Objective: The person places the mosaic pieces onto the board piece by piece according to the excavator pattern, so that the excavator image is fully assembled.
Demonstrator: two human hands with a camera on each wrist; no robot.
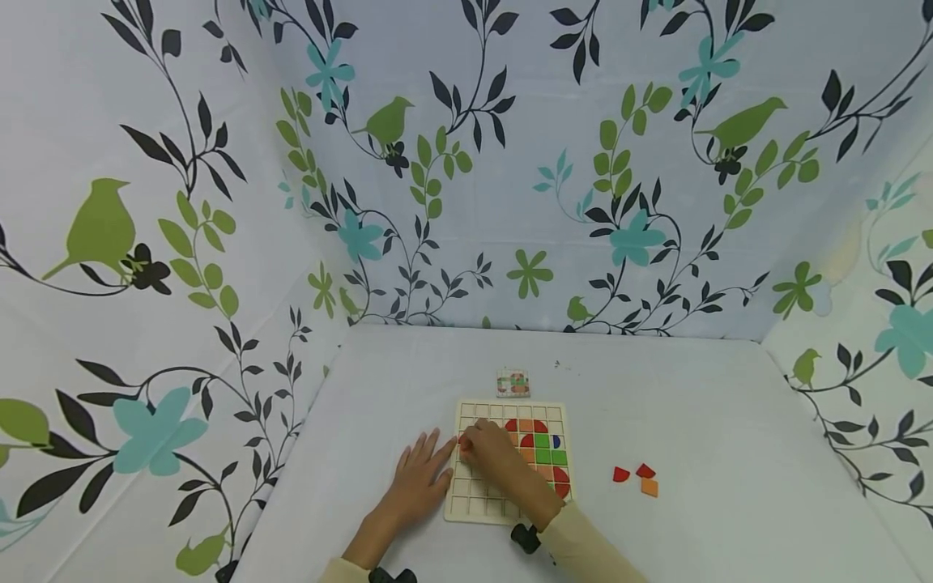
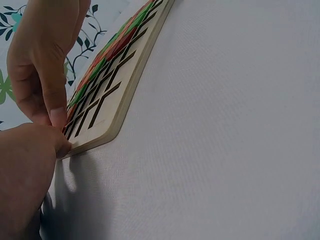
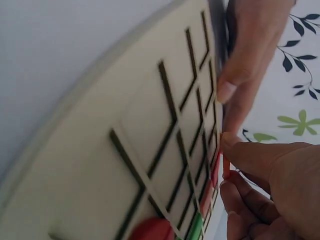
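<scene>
A pale wooden grid board (image 1: pixel 474 506) lies on the white table, with red, orange, green and blue pieces set in its squares, mostly along the right side. Over the board's left part, my right hand (image 1: pixel 499 465) pinches a small orange piece (image 3: pixel 226 166) between thumb and fingers; a red piece shows in the grid beside it. My left hand (image 1: pixel 415 479) lies on the table at the board's left side, its fingers extended and touching the edge. The left wrist view shows the left hand (image 2: pixel 27 172) at the board's corner, close beneath the right fingertips.
Right of the board lie two loose red pieces (image 1: pixel 621 474) and an orange diamond-shaped piece (image 1: pixel 649 487). A small card with a coloured pattern (image 1: pixel 513 383) sits beyond the board's far edge. Patterned cloth (image 1: pixel 466 162) hangs behind and at both sides of the table.
</scene>
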